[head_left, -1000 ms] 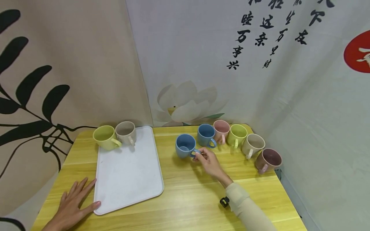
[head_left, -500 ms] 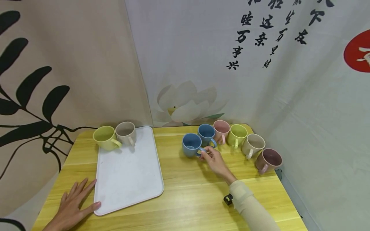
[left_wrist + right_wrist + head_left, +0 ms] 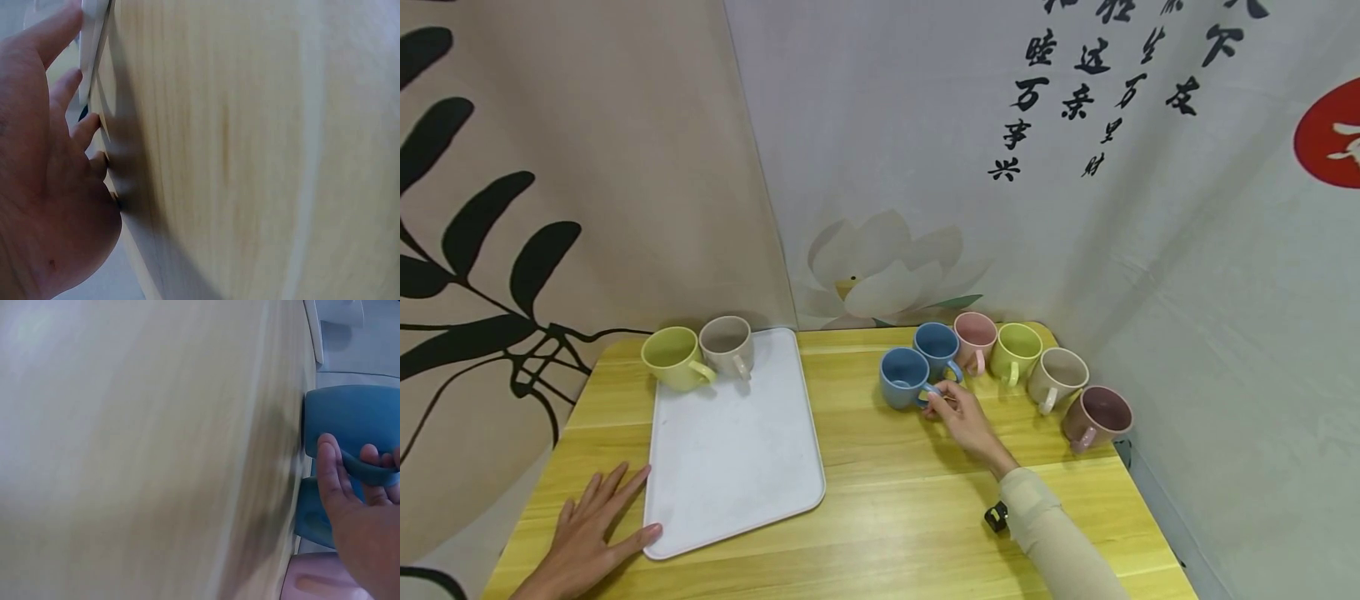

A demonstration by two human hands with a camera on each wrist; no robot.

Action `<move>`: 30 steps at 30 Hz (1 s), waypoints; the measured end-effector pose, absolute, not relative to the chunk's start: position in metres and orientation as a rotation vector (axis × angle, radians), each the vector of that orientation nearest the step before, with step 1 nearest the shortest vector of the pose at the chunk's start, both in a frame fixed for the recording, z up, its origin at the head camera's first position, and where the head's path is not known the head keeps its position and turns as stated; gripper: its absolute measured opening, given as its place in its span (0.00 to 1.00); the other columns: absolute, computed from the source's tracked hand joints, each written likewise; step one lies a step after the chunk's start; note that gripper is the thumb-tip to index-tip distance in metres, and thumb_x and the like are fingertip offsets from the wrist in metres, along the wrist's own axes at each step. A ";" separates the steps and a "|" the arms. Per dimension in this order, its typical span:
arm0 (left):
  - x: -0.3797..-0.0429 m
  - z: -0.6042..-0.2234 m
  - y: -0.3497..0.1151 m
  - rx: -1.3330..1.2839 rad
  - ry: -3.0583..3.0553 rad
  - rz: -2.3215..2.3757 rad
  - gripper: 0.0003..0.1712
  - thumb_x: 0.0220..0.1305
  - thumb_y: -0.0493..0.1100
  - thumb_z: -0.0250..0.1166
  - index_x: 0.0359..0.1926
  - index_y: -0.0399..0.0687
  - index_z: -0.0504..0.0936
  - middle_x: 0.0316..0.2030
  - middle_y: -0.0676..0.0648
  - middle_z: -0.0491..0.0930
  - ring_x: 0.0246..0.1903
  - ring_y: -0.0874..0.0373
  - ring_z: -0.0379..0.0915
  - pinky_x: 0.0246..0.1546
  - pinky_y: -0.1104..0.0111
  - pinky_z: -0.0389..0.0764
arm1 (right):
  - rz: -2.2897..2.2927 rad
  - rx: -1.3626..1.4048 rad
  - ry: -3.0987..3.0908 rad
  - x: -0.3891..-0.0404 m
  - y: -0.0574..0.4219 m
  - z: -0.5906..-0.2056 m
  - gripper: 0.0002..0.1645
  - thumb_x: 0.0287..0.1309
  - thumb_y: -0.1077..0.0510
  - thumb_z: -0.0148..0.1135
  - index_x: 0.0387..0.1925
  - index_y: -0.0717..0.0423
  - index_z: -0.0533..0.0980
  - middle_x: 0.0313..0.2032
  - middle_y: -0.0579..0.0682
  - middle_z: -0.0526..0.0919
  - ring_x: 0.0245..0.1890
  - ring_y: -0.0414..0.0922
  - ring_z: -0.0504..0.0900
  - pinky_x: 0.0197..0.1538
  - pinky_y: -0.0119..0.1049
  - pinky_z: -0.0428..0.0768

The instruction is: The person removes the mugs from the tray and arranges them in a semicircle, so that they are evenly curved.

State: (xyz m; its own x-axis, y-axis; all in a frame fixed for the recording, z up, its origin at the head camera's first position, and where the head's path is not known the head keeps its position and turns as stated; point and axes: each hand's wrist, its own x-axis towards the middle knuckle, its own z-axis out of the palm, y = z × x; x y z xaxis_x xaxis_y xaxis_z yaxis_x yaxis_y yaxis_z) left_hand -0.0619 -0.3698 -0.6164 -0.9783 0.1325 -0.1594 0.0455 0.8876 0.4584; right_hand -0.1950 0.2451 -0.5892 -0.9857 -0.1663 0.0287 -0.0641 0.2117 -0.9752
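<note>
My right hand pinches the handle of a blue mug, which stands upright on the wooden table. In the right wrist view the fingers curl round that handle, with the blue mug beyond them. Just behind it, to the right, stands a second blue mug. At the left my left hand lies with spread fingers, its thumb and index fingertip at the edge of a white tray. The left wrist view shows the left hand with fingertips down at the tabletop and tray edge.
A yellow-green mug and a grey mug stand at the tray's far end. Right of the blue mugs curve a pink mug, a lime mug, a beige mug and a mauve mug. Curtains hang behind the table.
The right hand has moved the blue mug to the right, close up to the second blue mug. The left hand and the tray have stayed in place.
</note>
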 end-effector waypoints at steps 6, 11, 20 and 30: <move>-0.062 -0.617 -0.370 0.117 2.846 0.695 0.60 0.77 0.71 0.66 0.93 0.52 0.48 0.86 0.16 0.45 0.80 0.02 0.31 0.65 0.05 0.39 | -1.926 -0.222 2.358 -0.195 0.247 -0.590 0.16 0.87 0.62 0.59 0.54 0.77 0.76 0.49 0.79 0.85 0.47 0.57 0.94 0.60 0.53 0.96; -0.063 -0.617 -0.370 0.105 2.834 0.692 0.60 0.77 0.72 0.65 0.93 0.52 0.48 0.86 0.16 0.45 0.80 0.02 0.30 0.65 0.05 0.37 | -1.931 -0.215 2.351 -0.194 0.250 -0.591 0.18 0.87 0.62 0.58 0.55 0.80 0.75 0.50 0.80 0.84 0.47 0.57 0.94 0.61 0.58 0.95; -0.064 -0.616 -0.369 0.100 2.834 0.701 0.61 0.77 0.73 0.65 0.93 0.51 0.48 0.86 0.16 0.45 0.81 0.03 0.29 0.66 0.05 0.35 | -1.909 -0.232 2.356 -0.193 0.255 -0.591 0.18 0.88 0.62 0.56 0.56 0.80 0.74 0.49 0.79 0.85 0.48 0.58 0.93 0.61 0.57 0.95; -0.064 -0.617 -0.370 0.099 2.838 0.698 0.61 0.76 0.73 0.66 0.93 0.51 0.48 0.86 0.16 0.45 0.81 0.03 0.30 0.66 0.05 0.35 | -1.880 -0.277 2.390 -0.192 0.260 -0.591 0.17 0.87 0.61 0.57 0.54 0.78 0.75 0.45 0.75 0.88 0.47 0.62 0.94 0.57 0.57 0.96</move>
